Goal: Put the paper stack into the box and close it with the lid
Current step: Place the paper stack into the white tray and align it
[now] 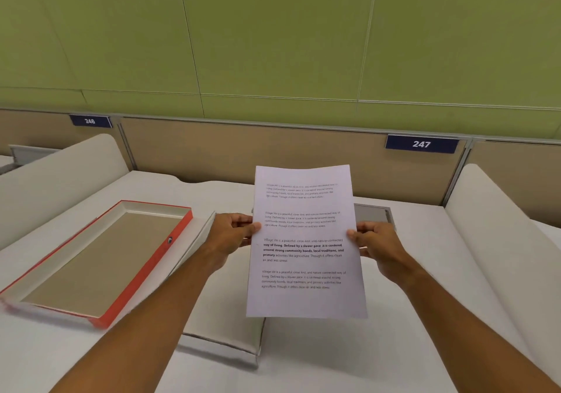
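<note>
both hands hold the paper stack (305, 241) up in the air above the white table (409, 316), printed side toward the camera, tilted so its top edge leans away. the left hand (230, 235) grips the left edge about midway up, thumb on the front of the sheet and the fingers (243, 242) curled behind it. the right hand (375, 241) grips the right edge at the same height, thumb on the front, fingers closed behind the pages. the top sheet carries four blocks of text, the third partly in bold.

to the left lies a shallow tray with red outer walls (145, 274) and a tan inside, open side up, resting on the table at an angle. just beside it, below the left forearm and partly hidden by the papers, sits a second shallow white piece (221, 332) with grey edges; which of the two is the box and which the lid cannot be told. behind the table runs a tan partition (212, 147) with a blue tag reading 247 (422, 144) and another reading 246 (90, 121), under a green wall (273, 34).
</note>
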`<state>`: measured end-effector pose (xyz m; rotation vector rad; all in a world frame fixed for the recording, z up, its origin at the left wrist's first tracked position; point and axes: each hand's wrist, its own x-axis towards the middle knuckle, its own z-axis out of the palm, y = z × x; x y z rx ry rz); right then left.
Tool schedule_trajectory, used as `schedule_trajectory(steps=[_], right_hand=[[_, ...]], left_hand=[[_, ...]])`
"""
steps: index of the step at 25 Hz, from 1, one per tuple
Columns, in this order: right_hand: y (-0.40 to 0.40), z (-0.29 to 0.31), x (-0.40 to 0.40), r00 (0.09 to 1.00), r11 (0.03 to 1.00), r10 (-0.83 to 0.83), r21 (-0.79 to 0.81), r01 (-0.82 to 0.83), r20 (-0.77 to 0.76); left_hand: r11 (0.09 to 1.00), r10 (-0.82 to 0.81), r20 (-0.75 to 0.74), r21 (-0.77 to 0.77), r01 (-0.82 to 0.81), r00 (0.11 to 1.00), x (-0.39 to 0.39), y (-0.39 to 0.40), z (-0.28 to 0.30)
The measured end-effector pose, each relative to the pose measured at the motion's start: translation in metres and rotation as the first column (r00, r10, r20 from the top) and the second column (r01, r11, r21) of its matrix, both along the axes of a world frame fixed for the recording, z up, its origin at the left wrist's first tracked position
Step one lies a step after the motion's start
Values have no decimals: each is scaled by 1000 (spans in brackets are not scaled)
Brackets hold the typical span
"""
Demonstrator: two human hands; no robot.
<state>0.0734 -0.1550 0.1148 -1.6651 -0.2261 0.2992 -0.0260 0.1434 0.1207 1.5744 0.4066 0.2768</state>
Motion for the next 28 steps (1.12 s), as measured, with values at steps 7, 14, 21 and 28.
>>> schedule_trajectory(steps=[7, 14, 21, 28], right_hand=[[117, -22, -23, 978, 986, -103, -151, 75, -182], [194, -43, -40, 897, 941, -283, -280, 192, -339], [227, -68, -45, 874, 863, -382, -455, 221, -300], [238, -76, -44, 912, 746, -384, -631, 213, -146]], left_hand=[[998, -64, -224, -27, 60, 972, -5, 110, -22], [998, -60, -429, -19, 57, 901, 14, 170, -48], [975, -92, -563, 116, 189, 821, 22, 182, -74], [874, 13, -590, 398, 277, 807, 33, 169, -85]])
